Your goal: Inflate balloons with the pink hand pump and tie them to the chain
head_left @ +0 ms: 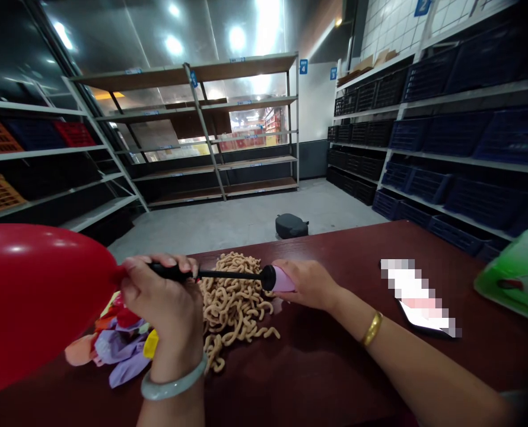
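An inflated red balloon [32,302] fills the lower left. My left hand [161,293] is closed around the balloon's neck and the black nozzle end of a hand pump [228,274]. My right hand [308,283] grips the pump's pink handle, with the thin black rod stretched out between the two hands. Both hands hover just above a dark red table [326,362]. A pile of tan curly clips [232,302] lies under the pump.
Several uninflated balloons [121,350] in mixed colours lie by my left wrist. A phone [417,296] rests on the table to the right, and a green bag [517,276] sits at the right edge. Metal shelves with crates line the room; a dark object [290,225] lies on the floor.
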`<state>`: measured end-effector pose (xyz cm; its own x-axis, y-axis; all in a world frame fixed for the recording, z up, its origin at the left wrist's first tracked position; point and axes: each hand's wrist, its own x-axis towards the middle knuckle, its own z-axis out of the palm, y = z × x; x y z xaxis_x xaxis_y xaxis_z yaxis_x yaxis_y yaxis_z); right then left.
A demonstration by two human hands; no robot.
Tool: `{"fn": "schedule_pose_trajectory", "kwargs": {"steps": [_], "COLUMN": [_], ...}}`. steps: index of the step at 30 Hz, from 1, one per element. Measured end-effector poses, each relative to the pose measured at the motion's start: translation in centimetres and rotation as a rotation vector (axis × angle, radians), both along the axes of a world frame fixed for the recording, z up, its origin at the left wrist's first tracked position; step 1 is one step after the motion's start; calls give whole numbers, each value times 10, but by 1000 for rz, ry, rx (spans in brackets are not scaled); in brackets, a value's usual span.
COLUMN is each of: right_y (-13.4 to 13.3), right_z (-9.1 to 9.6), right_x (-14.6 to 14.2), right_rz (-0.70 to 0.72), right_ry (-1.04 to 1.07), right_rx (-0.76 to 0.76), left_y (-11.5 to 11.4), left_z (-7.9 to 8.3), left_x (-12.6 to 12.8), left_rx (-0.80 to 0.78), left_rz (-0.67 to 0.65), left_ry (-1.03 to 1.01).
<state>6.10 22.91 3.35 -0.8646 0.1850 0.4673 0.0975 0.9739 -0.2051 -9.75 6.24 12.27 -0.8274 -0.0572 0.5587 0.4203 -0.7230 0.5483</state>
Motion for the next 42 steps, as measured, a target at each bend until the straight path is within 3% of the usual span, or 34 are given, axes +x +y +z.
{"fn": "schedule_pose_trajectory", "kwargs": {"steps": [6,14,18,25,31,35,38,42], "right_y": [1,-20,-26,-29,-10,2,3,-4], "right_z": [-2,8,11,17,16,15,17,22], "right_x": [1,4,4,2,2,6,9,12], "right_rz": [-44,-34,-40,-116,-150,-185,-233,-249], "right_ry": [-33,21,38,-62,-134,-122,-128,-142], "right_rx": [-4,-44,-62,-72,1,42,71,92], "left_y": [18,46,50,50,24,18,28,47], "left_z": [-13,-34,-41,-41,-20,-21,-31,-45], "left_x": [5,54,64,47,-3,-25,-26,-7], "left_rx": [9,-87,-121,-152,-22,2,-11,-35], "left_rz": [-44,-326,-364,-356,-137,-83,-118,-216], "left_ry": [-58,-41,-32,-85,-101,-121,-196,-266]}}
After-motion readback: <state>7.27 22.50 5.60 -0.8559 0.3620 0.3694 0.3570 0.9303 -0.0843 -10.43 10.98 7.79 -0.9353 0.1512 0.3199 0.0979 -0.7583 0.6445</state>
